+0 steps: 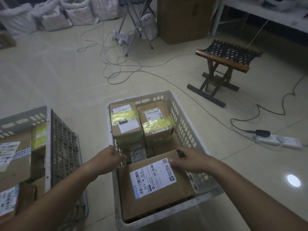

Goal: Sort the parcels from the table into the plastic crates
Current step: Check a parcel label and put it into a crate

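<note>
The flat parcel (155, 185) lies in the near end of the middle crate (188, 124), long axis running away from me. My right hand (188, 161) presses its far corner (fingers flat); my left hand (108, 160) rests open at its left edge.

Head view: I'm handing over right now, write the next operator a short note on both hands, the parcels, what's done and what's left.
Left hand: at the left wall of the middle crate, fingers reaching over it; whether it grips anything is unclear.
Right hand: fingers resting flat on the far right corner of the large flat parcel.
Parcels: the flat one lies in the crate's near half, on top of others; two yellow-taped boxes fill the far half. The left crate also holds parcels.
Done: flat parcel is in the crate.
Left: release it. The table is out of view, so remaining parcels are unknown.
</note>
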